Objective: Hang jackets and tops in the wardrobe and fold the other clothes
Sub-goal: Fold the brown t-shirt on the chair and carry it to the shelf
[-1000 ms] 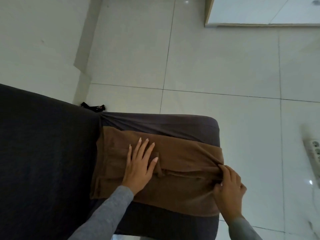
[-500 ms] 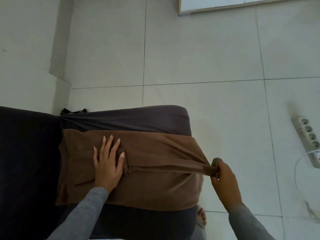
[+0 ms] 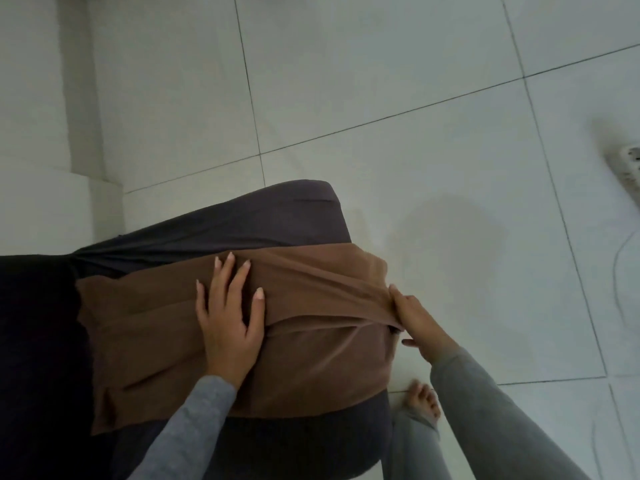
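A brown garment [image 3: 311,358] lies spread across the dark grey arm of a sofa [image 3: 249,216]. My left hand [image 3: 227,320] presses flat on the middle of the cloth, fingers straight and spread. My right hand [image 3: 415,320] grips a bunched fold of the brown garment at its right edge, just past the sofa arm, and the cloth is drawn taut between the two hands. Both arms wear grey sleeves.
White tiled floor [image 3: 415,98] surrounds the sofa. A white power strip [image 3: 627,168] with a thin cable lies at the right edge. My bare foot [image 3: 424,400] stands on the floor beside the sofa arm. A white wall base [image 3: 45,202] is at left.
My left hand has slid rightward over the cloth. My right hand keeps its grip on the fold, pulling it out to the right. The view has shifted and tilted.
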Action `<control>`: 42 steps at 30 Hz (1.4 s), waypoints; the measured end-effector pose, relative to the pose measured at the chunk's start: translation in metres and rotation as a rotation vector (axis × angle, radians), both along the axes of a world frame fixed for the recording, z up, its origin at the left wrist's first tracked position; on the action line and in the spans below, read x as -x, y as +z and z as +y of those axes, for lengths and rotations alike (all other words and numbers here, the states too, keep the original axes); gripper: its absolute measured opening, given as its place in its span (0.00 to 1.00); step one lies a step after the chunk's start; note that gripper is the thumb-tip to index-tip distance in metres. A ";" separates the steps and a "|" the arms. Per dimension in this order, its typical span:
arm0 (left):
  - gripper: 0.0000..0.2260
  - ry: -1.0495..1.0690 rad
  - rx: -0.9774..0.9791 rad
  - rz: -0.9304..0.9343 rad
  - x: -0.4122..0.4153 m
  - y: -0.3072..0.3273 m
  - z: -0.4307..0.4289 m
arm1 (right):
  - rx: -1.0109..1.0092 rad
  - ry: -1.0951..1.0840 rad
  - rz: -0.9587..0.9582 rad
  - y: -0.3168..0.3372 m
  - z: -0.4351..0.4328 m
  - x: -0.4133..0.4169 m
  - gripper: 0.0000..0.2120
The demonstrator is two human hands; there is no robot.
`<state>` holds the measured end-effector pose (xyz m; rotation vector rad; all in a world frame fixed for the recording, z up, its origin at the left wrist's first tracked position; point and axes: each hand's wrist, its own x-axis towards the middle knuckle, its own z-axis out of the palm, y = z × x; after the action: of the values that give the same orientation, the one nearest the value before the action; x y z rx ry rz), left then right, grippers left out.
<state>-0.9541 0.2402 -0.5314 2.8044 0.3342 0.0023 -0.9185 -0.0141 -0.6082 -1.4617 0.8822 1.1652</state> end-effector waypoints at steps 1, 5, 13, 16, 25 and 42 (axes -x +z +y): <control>0.22 0.009 -0.028 0.004 0.000 -0.001 -0.002 | -0.001 0.028 0.046 -0.003 0.003 -0.001 0.31; 0.22 0.012 -0.079 0.009 0.000 -0.003 -0.002 | -0.076 -0.043 0.194 -0.010 0.005 0.004 0.28; 0.22 0.000 -0.087 0.004 0.000 -0.003 -0.003 | -0.103 -0.202 0.341 -0.013 -0.007 0.010 0.20; 0.22 0.005 -0.084 -0.003 0.000 -0.004 -0.004 | -0.094 -0.383 0.290 -0.015 -0.005 0.010 0.11; 0.22 -0.006 -0.078 -0.025 0.001 -0.006 -0.003 | 0.371 -0.761 -0.122 -0.028 -0.022 -0.008 0.11; 0.14 -0.443 -0.099 -0.186 0.026 0.008 -0.011 | -0.051 -0.575 0.114 0.034 0.016 0.034 0.17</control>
<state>-0.9802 0.2295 -0.5230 2.8828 -0.3405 0.1819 -0.9521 0.0022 -0.5746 -1.0045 1.2398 0.8312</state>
